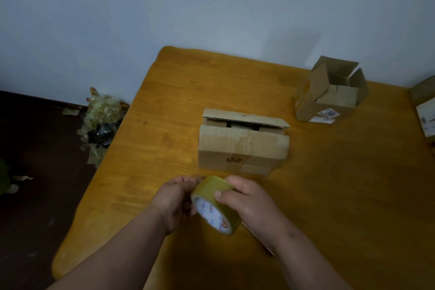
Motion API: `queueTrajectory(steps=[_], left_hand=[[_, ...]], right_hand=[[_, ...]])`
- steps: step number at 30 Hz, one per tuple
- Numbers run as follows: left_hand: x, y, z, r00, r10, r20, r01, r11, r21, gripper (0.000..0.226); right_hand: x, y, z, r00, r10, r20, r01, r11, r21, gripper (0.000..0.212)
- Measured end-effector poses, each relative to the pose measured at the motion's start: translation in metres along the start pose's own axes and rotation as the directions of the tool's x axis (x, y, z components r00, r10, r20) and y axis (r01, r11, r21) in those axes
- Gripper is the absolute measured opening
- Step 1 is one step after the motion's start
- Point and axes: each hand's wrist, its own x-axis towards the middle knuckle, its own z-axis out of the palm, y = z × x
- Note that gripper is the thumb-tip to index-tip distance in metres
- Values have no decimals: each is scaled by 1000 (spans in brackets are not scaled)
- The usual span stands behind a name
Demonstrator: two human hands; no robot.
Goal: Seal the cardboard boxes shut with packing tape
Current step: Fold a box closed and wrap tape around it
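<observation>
A roll of yellowish packing tape [215, 202] hangs just above the wooden table [329, 195], near its front. My right hand [249, 200] grips the roll from the right, thumb on its outer face. My left hand [175, 200] is at the roll's left side, fingertips curled at its upper edge, seemingly picking at the tape's end. Just beyond the hands lies a flat cardboard box [242, 146] with its top flaps slightly apart and old tape across it. A second cardboard box [329, 92] stands at the back right with its flaps up.
A third box [426, 110] is cut off by the right edge of the frame. A heap of crumpled used tape [101, 120] lies on the dark floor left of the table. A pale wall runs behind the table.
</observation>
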Motion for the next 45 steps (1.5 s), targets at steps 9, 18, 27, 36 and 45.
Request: queueTrajectory(steps=[9, 18, 27, 36, 45], left_hand=[[-27, 6, 6, 994, 69, 88, -13, 854, -520, 15], [-43, 11, 4, 917, 364, -161, -387, 910, -149, 12], [-62, 34, 11, 857, 480, -185, -500, 863, -75, 13], [-25, 100, 21, 936, 293, -196, -342, 887, -309, 15], [34, 115, 20, 993, 24, -113, -72, 893, -444, 17]], right_hand=[[-18, -8, -20, 994, -100, 42, 104, 987, -125, 32], [-33, -22, -37, 977, -173, 121, 193, 964, -182, 32], [-35, -54, -54, 957, -273, 94, 289, 901, -324, 27], [4, -120, -60, 935, -352, -49, 284, 824, -490, 25], [62, -173, -47, 898, -398, -189, 160, 695, -701, 37]])
